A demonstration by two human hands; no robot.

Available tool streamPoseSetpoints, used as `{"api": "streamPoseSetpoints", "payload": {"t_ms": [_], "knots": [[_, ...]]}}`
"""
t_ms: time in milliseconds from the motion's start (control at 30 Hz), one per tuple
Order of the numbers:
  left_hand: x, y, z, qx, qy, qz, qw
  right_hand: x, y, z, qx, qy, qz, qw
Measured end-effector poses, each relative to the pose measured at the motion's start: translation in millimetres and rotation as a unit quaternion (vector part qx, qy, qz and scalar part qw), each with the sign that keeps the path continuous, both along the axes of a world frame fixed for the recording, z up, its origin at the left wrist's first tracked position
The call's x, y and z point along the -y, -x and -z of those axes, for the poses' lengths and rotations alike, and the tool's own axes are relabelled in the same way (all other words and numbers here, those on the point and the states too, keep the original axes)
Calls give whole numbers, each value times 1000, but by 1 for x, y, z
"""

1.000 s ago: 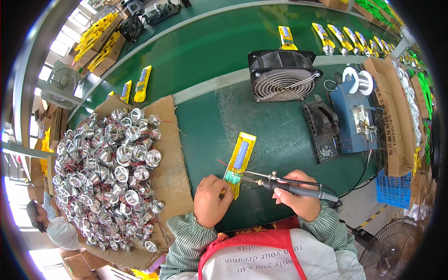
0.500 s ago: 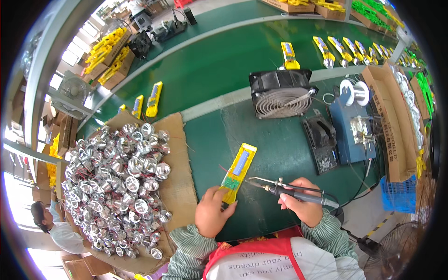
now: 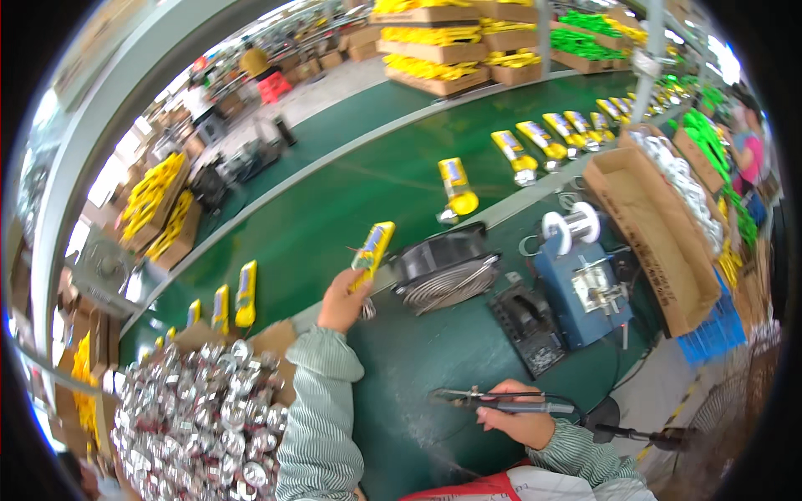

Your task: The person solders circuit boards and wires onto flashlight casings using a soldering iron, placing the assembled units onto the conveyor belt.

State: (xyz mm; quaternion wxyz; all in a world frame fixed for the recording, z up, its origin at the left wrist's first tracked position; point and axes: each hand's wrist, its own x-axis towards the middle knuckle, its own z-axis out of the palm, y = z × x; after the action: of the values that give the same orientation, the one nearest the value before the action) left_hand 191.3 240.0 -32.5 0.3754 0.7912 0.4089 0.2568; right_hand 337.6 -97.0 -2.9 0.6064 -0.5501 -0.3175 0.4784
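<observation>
My left hand (image 3: 341, 302) is stretched forward to the near edge of the green conveyor belt (image 3: 334, 213). Its fingers are closed on a yellow plastic flashlight housing (image 3: 378, 244), held tilted; a small green circuit board shows in it near the fingertips. A small silvery part (image 3: 368, 310) shows just below the hand, blurred. In my right hand (image 3: 526, 426) is a soldering iron (image 3: 535, 407) with a thin metal guide along it, gripped like a pen. Its tip points left over the green worktop (image 3: 393, 376).
A pile of silver reflector cups (image 3: 209, 409) lies at left on cardboard. Behind the worktop stand a black fan (image 3: 443, 271), a black stand (image 3: 530, 326) and a blue machine (image 3: 581, 292) with a white wire spool (image 3: 571, 227). More yellow housings (image 3: 458, 188) rest on the belt.
My left hand has picked up the yellow housing from the worktop and carried it forward to the belt's edge. My right hand still holds the soldering iron. The whole view has shifted.
</observation>
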Motion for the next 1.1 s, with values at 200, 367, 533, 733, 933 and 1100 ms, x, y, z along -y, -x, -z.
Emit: {"api": "streamPoseSetpoints", "payload": {"t_ms": [200, 367, 533, 733, 933, 1100], "knots": [[-98, -38, 17, -45, -54, 68, 995, -1, -9, -10, 71, 55, -20, 996], [-161, 70, 18, -464, -212, -243, 825, -8, -17, -10, 76, 58, -71, 993], [-238, 226, 77, -485, -150, -340, 792, -12, -16, -7, 64, 63, -92, 992], [-234, 235, 96, -457, -218, -277, 817, -11, -8, -7, 25, 73, -93, 993], [-78, 124, 4, -420, -263, -227, 838, -7, -5, -8, 25, 5, -66, 998], [69, 76, -50, -370, -409, -111, 827, 3, -5, -18, 94, -10, -67, 993]]}}
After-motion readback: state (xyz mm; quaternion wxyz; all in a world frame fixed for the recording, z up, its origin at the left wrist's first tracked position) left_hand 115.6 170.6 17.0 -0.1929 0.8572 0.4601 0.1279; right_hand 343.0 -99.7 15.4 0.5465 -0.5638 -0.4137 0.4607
